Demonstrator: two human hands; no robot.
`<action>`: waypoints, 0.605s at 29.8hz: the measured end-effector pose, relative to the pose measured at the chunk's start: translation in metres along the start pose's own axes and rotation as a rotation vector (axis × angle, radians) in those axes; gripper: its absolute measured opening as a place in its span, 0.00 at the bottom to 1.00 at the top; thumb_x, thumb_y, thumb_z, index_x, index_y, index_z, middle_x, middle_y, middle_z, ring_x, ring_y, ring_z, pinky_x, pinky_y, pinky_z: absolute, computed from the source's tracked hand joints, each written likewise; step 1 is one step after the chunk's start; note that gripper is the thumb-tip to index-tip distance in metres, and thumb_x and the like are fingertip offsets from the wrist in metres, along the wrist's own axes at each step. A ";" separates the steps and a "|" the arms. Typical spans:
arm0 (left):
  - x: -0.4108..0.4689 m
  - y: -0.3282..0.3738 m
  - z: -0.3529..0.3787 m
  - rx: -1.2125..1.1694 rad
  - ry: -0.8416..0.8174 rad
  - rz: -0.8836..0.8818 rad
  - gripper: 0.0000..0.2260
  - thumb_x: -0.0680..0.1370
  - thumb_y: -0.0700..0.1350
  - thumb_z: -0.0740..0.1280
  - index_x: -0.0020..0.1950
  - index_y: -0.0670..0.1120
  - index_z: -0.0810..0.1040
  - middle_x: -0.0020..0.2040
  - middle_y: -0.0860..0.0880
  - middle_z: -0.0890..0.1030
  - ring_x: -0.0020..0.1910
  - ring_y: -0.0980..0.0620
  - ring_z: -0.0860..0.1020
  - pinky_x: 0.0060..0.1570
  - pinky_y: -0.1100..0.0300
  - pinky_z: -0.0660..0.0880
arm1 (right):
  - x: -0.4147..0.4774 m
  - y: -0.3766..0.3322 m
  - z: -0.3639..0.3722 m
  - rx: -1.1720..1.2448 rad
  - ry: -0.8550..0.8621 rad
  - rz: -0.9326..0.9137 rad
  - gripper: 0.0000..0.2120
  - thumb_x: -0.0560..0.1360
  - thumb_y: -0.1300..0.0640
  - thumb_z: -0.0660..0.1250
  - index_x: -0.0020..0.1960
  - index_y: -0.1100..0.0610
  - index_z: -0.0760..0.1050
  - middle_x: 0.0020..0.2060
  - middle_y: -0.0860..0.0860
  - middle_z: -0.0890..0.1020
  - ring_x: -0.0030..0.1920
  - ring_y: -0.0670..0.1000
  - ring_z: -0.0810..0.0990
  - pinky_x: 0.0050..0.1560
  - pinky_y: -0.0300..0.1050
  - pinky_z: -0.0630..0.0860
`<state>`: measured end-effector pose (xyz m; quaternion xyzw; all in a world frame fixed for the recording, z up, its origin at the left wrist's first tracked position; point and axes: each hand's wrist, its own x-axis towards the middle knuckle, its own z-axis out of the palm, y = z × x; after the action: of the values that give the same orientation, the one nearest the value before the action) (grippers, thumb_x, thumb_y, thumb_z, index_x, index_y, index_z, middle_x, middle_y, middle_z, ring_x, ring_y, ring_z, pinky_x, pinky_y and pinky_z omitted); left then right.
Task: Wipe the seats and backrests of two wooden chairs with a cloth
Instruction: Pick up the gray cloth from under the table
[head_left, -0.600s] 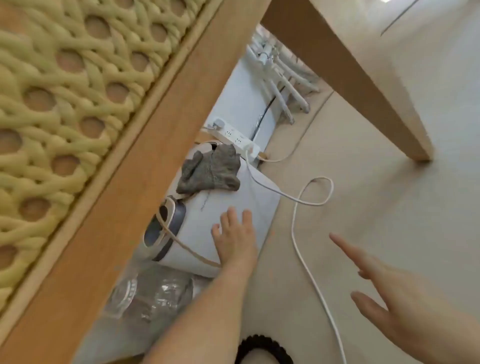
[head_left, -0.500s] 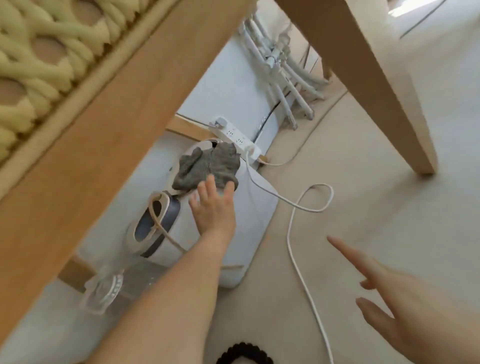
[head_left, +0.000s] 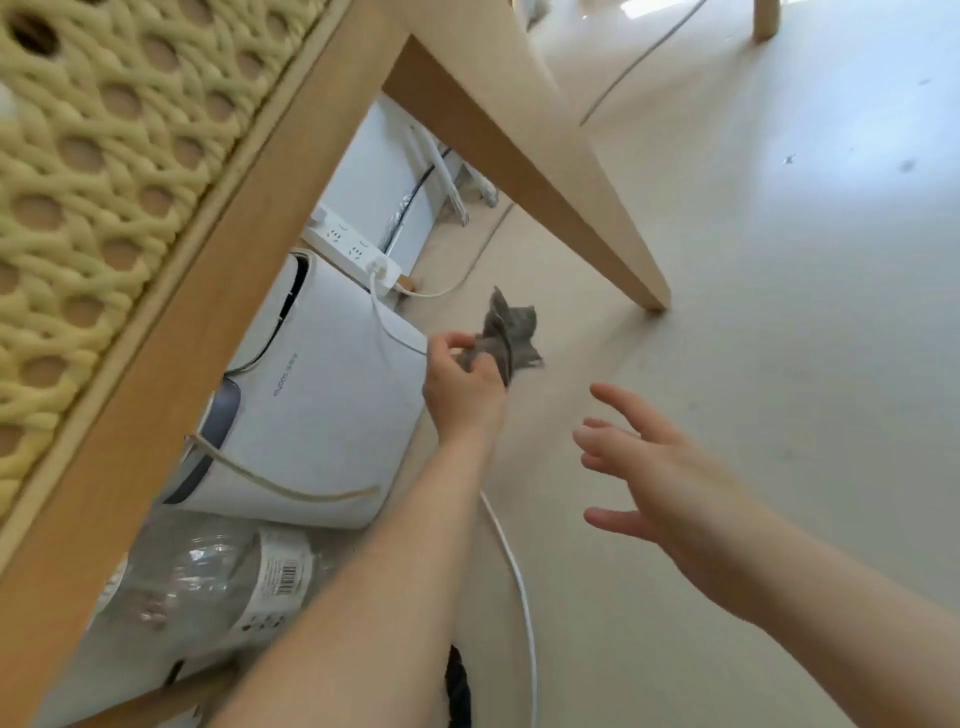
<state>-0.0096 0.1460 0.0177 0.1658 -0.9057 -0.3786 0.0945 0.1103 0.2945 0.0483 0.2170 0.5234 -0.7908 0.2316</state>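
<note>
My left hand (head_left: 460, 382) grips a crumpled grey cloth (head_left: 506, 332) and holds it in the air to the right of a white appliance (head_left: 317, 395). My right hand (head_left: 654, 478) hovers over the floor at the right, fingers spread and holding nothing. A wooden chair fills the upper left: its woven yellow-green seat (head_left: 104, 171) is close to the camera, with the wooden frame rail (head_left: 218, 260) running diagonally and one leg (head_left: 545, 171) slanting down to the floor.
A white power strip (head_left: 348, 247) lies behind the appliance, and its white cable (head_left: 514, 571) trails across the beige floor. A clear plastic bottle with a barcode label (head_left: 228, 577) lies at the lower left. Another wooden leg (head_left: 766, 18) stands at the top right.
My left hand reached the grey cloth lying on the white appliance, closed on it and lifted it off to the right. My right hand rose a little, still spread.
</note>
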 end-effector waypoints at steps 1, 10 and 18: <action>-0.030 0.013 0.013 -0.149 -0.136 -0.146 0.11 0.71 0.36 0.61 0.47 0.51 0.73 0.47 0.45 0.81 0.45 0.46 0.79 0.45 0.55 0.77 | -0.013 -0.011 -0.002 0.033 0.046 0.031 0.26 0.78 0.53 0.65 0.72 0.37 0.63 0.67 0.43 0.70 0.62 0.46 0.74 0.57 0.54 0.78; -0.178 0.159 -0.089 -0.892 -0.717 -0.744 0.12 0.70 0.37 0.58 0.45 0.45 0.80 0.44 0.42 0.80 0.44 0.44 0.78 0.44 0.52 0.70 | -0.157 -0.103 -0.023 -0.217 0.453 -0.045 0.07 0.76 0.57 0.69 0.53 0.52 0.83 0.33 0.54 0.81 0.25 0.43 0.73 0.26 0.36 0.71; -0.232 0.222 -0.202 -0.736 -0.436 -0.692 0.04 0.75 0.38 0.69 0.41 0.43 0.77 0.38 0.44 0.82 0.39 0.47 0.79 0.46 0.51 0.75 | -0.257 -0.179 0.026 -0.714 0.465 -0.238 0.05 0.73 0.56 0.72 0.39 0.48 0.82 0.45 0.45 0.75 0.48 0.47 0.76 0.52 0.37 0.72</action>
<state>0.2141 0.2464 0.3070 0.3276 -0.6045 -0.7050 -0.1736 0.2067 0.3680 0.3378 0.2337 0.8233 -0.5116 0.0757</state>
